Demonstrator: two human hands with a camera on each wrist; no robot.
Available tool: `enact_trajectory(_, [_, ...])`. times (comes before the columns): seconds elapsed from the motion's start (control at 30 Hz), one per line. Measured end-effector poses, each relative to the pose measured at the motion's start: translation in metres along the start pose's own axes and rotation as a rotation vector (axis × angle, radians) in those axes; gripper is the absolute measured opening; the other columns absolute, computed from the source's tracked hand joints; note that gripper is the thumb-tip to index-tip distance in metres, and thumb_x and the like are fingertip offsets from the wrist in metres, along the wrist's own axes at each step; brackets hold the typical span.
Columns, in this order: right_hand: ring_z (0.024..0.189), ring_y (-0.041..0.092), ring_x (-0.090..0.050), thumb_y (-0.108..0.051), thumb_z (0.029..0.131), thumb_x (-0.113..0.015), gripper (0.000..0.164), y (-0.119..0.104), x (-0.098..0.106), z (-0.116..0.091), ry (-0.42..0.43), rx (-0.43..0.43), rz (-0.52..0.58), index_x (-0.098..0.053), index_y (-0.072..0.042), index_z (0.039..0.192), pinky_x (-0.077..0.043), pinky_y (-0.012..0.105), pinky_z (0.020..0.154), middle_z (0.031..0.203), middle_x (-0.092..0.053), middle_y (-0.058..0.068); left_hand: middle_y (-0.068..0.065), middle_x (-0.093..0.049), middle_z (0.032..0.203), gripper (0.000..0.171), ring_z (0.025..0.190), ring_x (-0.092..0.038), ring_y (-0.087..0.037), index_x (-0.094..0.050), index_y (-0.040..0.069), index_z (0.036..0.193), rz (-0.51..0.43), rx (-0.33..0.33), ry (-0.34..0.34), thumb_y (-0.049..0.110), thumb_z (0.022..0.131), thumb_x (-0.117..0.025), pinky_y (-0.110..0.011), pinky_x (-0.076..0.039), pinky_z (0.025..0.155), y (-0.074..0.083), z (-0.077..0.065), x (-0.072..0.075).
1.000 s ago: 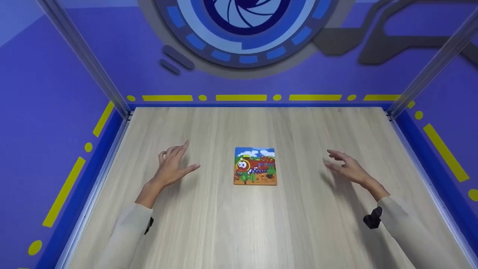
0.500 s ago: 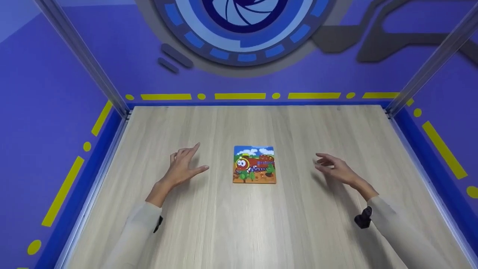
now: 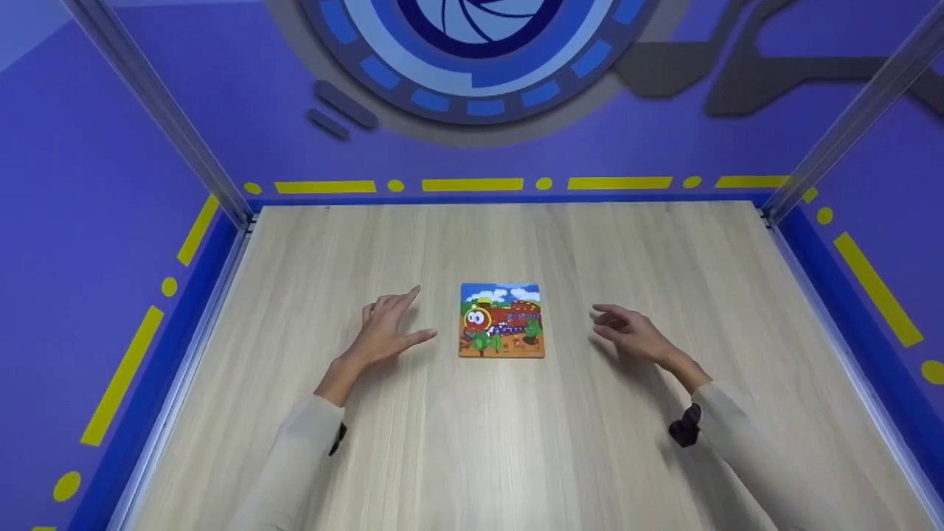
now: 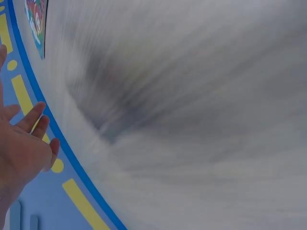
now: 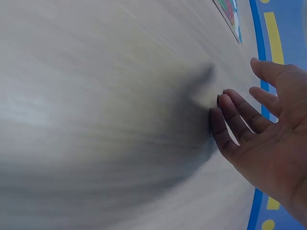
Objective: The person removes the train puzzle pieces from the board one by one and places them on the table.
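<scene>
A square picture puzzle board [image 3: 501,321] with a cartoon red train under a cloudy sky lies flat in the middle of the table. To its left, my left hand [image 3: 385,333] hovers with thumb and index finger spread apart and nothing held. On the other side, my right hand [image 3: 633,336] is a little farther from the board, its fingers loosely bent and holding nothing. In the left wrist view the board's edge [image 4: 37,24] shows at the top left, beyond the left hand [image 4: 26,143]. The right wrist view catches a corner of the board [image 5: 231,17] above the right hand [image 5: 268,124].
The pale wood-grain table [image 3: 501,442] is enclosed by blue-purple panels [image 3: 221,96] with yellow dashes at the back and both sides. Metal posts [image 3: 158,110] stand at the back corners. A black wrist camera [image 3: 686,426] sits under the right sleeve.
Both hands have moved inward toward the board, the left one rightward and the right one leftward. The board stays at the same place on the table; the head view has shifted slightly.
</scene>
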State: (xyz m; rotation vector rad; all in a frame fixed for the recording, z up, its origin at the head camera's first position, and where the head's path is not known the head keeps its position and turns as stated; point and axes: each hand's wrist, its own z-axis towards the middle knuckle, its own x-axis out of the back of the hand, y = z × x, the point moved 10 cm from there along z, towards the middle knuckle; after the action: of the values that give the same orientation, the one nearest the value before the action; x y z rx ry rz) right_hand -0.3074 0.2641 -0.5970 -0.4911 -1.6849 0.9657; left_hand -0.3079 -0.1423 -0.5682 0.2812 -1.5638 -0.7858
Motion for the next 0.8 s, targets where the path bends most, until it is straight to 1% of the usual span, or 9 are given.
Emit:
enact_trajectory(0.03, [0.118,0.043,-0.063,-0.018,0.102,-0.062,0.050,-0.002,-0.003,0.001,0.004,0.005,0.003,-0.051,0.005,0.145,-0.050,0.051,0.100,0.127,-0.067,0.027,-0.017,-0.050,0.154,0.090,0.143,-0.039,-0.036,-0.035,0.011,0.159,-0.001,0.005,-0.009,0.049,0.088,-0.076,-0.057,-0.020,0.115,0.001,0.001,-0.004])
enact_trajectory(0.2, [0.115,0.042,-0.065,-0.016,0.101,-0.063,0.049,-0.014,-0.017,0.010,0.001,0.036,0.006,-0.052,0.006,0.143,-0.050,0.052,0.098,0.125,-0.067,0.027,-0.018,-0.051,0.152,0.087,0.141,-0.040,-0.037,-0.037,0.010,0.158,0.006,-0.015,-0.031,0.047,0.089,-0.075,-0.059,-0.022,0.112,0.007,0.007,-0.019])
enact_trajectory(0.4, [0.111,0.038,-0.066,-0.015,0.100,-0.065,0.049,-0.024,-0.034,0.022,-0.004,0.018,0.000,-0.054,0.005,0.142,-0.051,0.051,0.097,0.123,-0.068,0.025,-0.018,-0.048,0.154,0.084,0.144,-0.038,-0.038,-0.040,0.008,0.157,0.033,-0.040,-0.063,0.046,0.090,-0.074,-0.061,-0.023,0.113,0.017,0.014,-0.035])
enact_trajectory(0.57, [0.107,0.033,-0.065,-0.013,0.098,-0.067,0.049,-0.031,-0.048,0.031,-0.004,0.017,-0.001,-0.054,0.006,0.142,-0.052,0.043,0.093,0.121,-0.068,0.025,-0.019,-0.044,0.157,0.082,0.148,-0.033,-0.039,-0.044,0.007,0.154,0.039,-0.043,-0.068,0.043,0.089,-0.077,-0.064,-0.021,0.116,0.023,0.020,-0.047])
enact_trajectory(0.7, [0.101,0.032,-0.064,-0.007,0.094,-0.071,0.048,-0.040,-0.056,0.037,0.009,0.050,0.010,-0.056,0.011,0.137,-0.050,0.032,0.085,0.116,-0.067,0.027,-0.019,-0.041,0.160,0.080,0.151,-0.029,-0.041,-0.045,0.008,0.154,0.042,-0.045,-0.083,0.044,0.090,-0.076,-0.065,-0.020,0.118,0.026,0.025,-0.056])
enact_trajectory(0.8, [0.096,0.029,-0.062,-0.005,0.090,-0.075,0.052,-0.045,-0.062,0.040,0.021,0.060,0.000,-0.057,0.011,0.136,-0.047,0.026,0.079,0.112,-0.066,0.026,-0.018,-0.038,0.162,0.080,0.152,-0.026,-0.041,-0.044,0.008,0.155,0.033,-0.048,-0.093,0.044,0.090,-0.075,-0.065,-0.017,0.119,0.027,0.028,-0.063])
